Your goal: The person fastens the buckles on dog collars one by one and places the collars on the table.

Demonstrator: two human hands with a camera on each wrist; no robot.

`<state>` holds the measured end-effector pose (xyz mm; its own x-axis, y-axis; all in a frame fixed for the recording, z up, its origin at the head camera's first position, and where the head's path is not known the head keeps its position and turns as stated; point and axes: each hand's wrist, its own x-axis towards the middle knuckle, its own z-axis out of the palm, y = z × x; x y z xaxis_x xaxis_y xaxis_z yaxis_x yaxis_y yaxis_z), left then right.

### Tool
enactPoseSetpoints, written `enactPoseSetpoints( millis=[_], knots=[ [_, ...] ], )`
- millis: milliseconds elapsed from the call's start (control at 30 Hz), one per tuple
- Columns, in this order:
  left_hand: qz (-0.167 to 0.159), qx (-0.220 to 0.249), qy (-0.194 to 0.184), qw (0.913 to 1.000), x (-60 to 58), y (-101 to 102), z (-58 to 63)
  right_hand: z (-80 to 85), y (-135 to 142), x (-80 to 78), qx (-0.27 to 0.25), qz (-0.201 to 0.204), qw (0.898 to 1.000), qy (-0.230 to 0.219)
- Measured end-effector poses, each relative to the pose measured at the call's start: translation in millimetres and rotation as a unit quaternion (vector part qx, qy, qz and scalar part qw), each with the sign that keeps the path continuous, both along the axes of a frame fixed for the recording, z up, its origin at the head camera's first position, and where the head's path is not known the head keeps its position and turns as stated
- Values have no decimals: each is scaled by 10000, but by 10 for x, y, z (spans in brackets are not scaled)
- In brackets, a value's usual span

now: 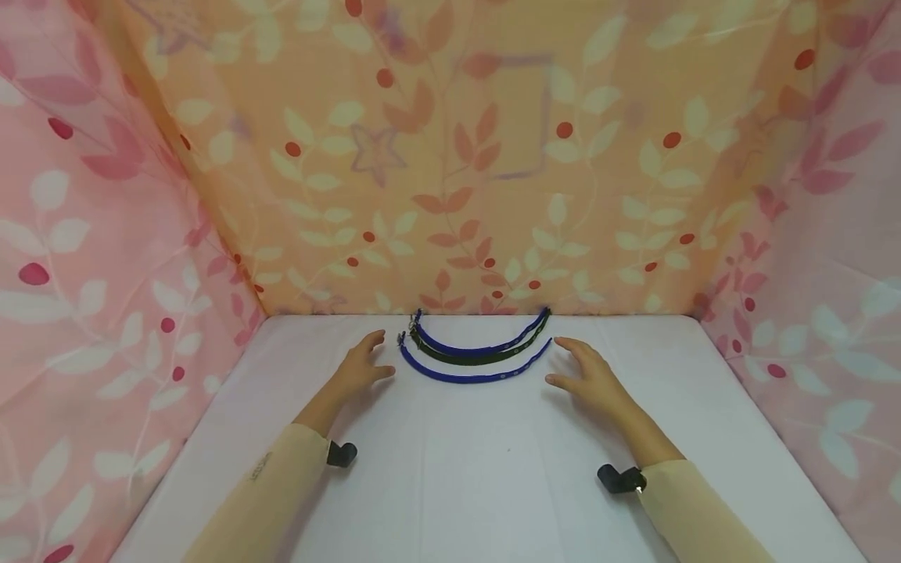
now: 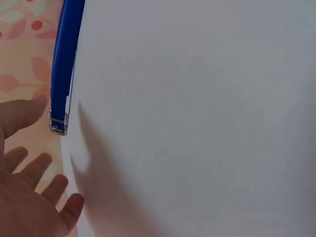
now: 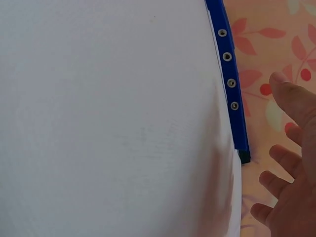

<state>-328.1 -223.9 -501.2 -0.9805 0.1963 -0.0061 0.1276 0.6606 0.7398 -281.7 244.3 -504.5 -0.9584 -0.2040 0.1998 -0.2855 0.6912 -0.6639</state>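
Three curved straps, like pet collars, lie at the far side of the white table. The nearest is a blue collar (image 1: 464,380), with a dark green collar (image 1: 472,361) and another blue collar (image 1: 486,352) behind it. My left hand (image 1: 359,367) is held apart from their left ends, fingers spread. The left wrist view shows a metal buckle (image 2: 58,127) on a blue end near the thumb. My right hand (image 1: 591,375) is beside the right ends, fingers loosely bent and holding nothing. Metal eyelets (image 3: 231,83) line the blue strap in the right wrist view.
The white table (image 1: 450,469) stretches toward me. A flowered orange cloth (image 1: 450,156) hangs right behind the collars, with pink flowered cloths (image 1: 105,274) at both sides. Each wrist wears a small black camera (image 1: 342,454) by the beige sleeve.
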Motion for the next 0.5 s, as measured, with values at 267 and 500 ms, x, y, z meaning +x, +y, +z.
enactPoseSetpoints(
  millis=[267,500],
  knots=[
    [-222,-422,-112,9988,-113,-7,-111,-95,-17,-136,-96,34,9996,-263],
    [-202,-914,-90,9956,-209,34,-126,-175,-31,-277,-137,117,9992,-354]
  ],
)
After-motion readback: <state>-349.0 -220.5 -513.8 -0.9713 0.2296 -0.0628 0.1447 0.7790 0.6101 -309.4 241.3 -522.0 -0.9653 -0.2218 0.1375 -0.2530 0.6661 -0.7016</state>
